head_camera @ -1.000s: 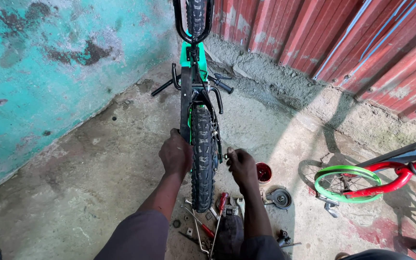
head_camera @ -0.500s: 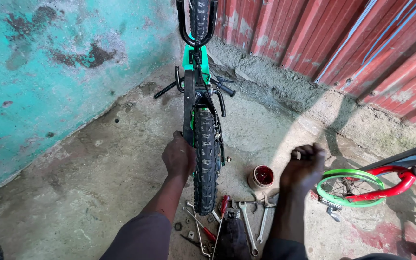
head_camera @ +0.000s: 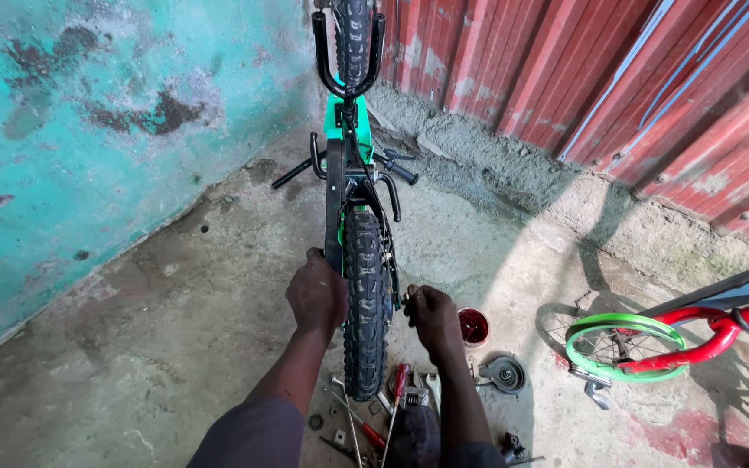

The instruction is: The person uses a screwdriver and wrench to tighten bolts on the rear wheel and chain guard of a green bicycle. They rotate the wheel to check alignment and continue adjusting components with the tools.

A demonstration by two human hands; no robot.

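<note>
An upturned green and black bicycle [head_camera: 346, 165] stands on the concrete floor, its knobby rear tyre [head_camera: 364, 303] nearest me. My left hand [head_camera: 315, 293] grips the frame on the tyre's left side. On the tyre's right side, my right hand [head_camera: 433, 314] is closed at the wheel's axle, fingers pinched on a small part I cannot make out. Both forearms reach up from the bottom of the view.
Tools, among them a red-handled screwdriver [head_camera: 396, 390] and spanners, lie below the tyre. A small red tub [head_camera: 473, 328] and a round grey part [head_camera: 504, 374] sit to the right. A red child's bike with a green wheel [head_camera: 619, 347] stands at right. Turquoise wall left, red corrugated sheet behind.
My right hand swung out to the right past the red tub, then came back to the axle on the tyre's right side. My left hand stayed on the frame.
</note>
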